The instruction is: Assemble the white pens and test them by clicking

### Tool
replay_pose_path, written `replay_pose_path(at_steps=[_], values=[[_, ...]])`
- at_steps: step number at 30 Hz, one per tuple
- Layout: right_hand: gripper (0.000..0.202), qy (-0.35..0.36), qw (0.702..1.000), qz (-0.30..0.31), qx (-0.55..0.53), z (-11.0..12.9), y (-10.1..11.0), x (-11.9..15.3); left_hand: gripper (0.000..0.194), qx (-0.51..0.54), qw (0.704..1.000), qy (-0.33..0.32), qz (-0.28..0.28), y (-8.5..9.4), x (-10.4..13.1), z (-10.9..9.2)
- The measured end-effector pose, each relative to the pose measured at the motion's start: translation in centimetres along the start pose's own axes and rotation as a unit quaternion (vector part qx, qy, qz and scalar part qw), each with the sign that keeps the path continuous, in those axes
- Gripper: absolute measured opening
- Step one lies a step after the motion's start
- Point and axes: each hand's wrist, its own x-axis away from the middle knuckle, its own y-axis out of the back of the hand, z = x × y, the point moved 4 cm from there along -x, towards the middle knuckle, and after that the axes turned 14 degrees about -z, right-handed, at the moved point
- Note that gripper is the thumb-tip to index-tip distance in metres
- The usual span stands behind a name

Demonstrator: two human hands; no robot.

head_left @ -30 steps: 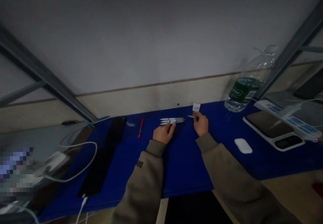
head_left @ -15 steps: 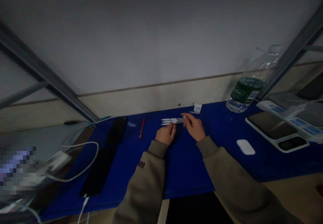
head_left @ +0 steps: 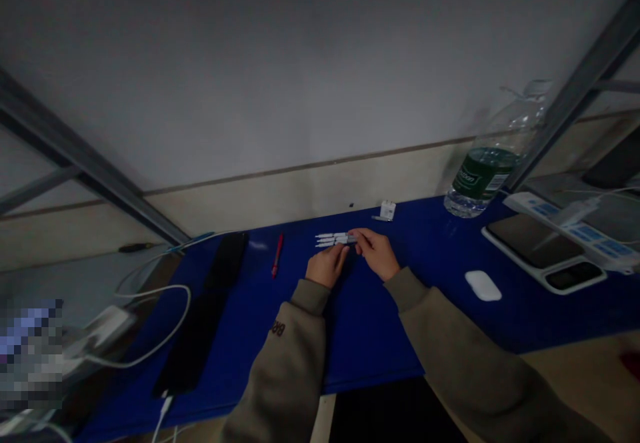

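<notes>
Several white pens (head_left: pixel 331 239) lie side by side on the blue mat (head_left: pixel 360 323), near the wall. My left hand (head_left: pixel 326 266) rests just below them, fingertips touching the row. My right hand (head_left: pixel 376 254) is at the right end of the row, its fingers pinched on the end of one pen. A red pen (head_left: pixel 277 255) lies alone to the left. A small white cube-shaped object (head_left: pixel 387 210) stands at the back, with a small grey piece (head_left: pixel 377 218) lying beside it.
A black keyboard (head_left: pixel 205 310) and white cables (head_left: pixel 150 323) lie at the left. A water bottle (head_left: pixel 493 156), a white mouse (head_left: pixel 483 286), a tablet with a phone (head_left: pixel 543 253) and a power strip (head_left: pixel 570 230) stand at the right. Metal shelf struts frame both sides.
My right hand moved left from the small white cube to the right end of the pen row and closed its fingers there. My left hand stayed put.
</notes>
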Motion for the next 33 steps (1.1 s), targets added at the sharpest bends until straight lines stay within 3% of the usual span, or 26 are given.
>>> replay_pose_path(at_steps=[9,19,33], values=[[0.042,-0.048,0.997,0.036,-0.050,-0.2,-0.6,0.3,0.035,0.029,0.999,-0.002,-0.015,0.0,0.0,0.4],[0.038,-0.092,0.987,0.020,-0.126,-0.9,-0.5,-0.4,0.042,0.036,0.998,0.027,-0.050,0.2,-0.4,1.0],[0.043,-0.098,0.988,0.035,-0.112,-0.5,-0.3,-0.3,0.031,0.151,0.986,0.012,-0.064,0.4,-0.5,1.2]])
